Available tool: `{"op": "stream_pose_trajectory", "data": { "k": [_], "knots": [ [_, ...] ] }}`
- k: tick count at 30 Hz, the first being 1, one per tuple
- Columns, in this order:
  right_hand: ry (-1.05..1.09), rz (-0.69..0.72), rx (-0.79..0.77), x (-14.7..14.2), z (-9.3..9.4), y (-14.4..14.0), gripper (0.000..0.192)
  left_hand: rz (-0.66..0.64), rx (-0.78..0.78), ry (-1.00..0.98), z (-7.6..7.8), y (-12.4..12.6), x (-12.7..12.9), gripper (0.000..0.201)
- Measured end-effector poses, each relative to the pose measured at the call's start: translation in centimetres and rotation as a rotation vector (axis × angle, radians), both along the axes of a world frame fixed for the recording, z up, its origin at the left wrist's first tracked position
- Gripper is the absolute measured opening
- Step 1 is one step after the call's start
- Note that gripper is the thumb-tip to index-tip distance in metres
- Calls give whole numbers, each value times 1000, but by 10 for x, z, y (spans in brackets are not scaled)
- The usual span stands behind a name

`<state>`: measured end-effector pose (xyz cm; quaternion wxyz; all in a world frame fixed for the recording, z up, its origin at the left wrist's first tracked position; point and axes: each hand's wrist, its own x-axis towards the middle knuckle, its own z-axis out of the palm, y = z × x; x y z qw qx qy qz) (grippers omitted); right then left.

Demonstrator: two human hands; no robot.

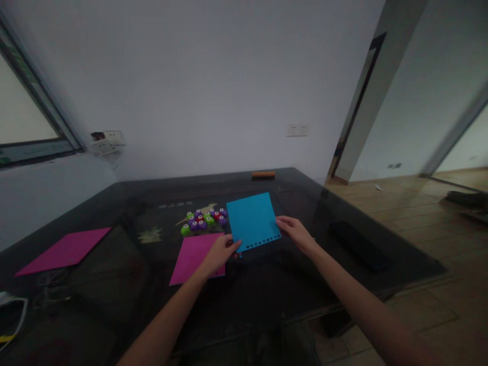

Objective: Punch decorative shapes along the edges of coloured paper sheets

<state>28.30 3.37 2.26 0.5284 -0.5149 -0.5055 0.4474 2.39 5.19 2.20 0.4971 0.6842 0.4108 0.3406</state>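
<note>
A square sheet of blue paper [251, 218] is held up over the dark table, slightly tilted, with a row of small punched holes along its lower edge. My left hand [222, 252] pinches its lower left corner. At its right edge, the fingers of my right hand [296, 232] grip the sheet too. A pink sheet [194, 256] lies on the table under and beside my left hand, partly covered by it. Tiny paper bits [238, 256] show just below the blue sheet. Behind the pink sheet sit several green, purple and red hole punches with eye-like tops [202, 219].
Another pink sheet [66, 250] lies at the table's left. A dark elongated case [359, 245] rests on the right side, and an orange-brown bar [263, 175] at the back edge by the wall. Cables [53, 284] show at lower left. The glossy black table [274, 290] ends near my body.
</note>
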Motion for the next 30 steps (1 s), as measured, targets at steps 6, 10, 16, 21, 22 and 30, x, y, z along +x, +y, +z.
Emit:
{"op": "stream_pose_trajectory", "data": {
  "k": [6, 10, 16, 21, 22, 30],
  "knots": [
    [123, 39, -9, 8, -5, -4, 40, -189, 33, 41, 4, -6, 1, 27],
    [138, 9, 9, 12, -7, -1, 34, -210, 35, 62, 8, -8, 0, 23],
    [120, 5, 18, 15, -10, 3, 33, -227, 65, 97, 8, -6, -3, 23],
    [122, 2, 17, 15, -7, 2, 34, -230, 65, 165, 4, -3, -1, 28],
    [118, 7, 19, 15, -7, 1, 33, -235, 63, 176, 4, -3, 0, 29],
    [126, -26, 32, 21, -8, 2, 27, -301, 79, 176, -5, -15, 13, 33]
  ]
}}
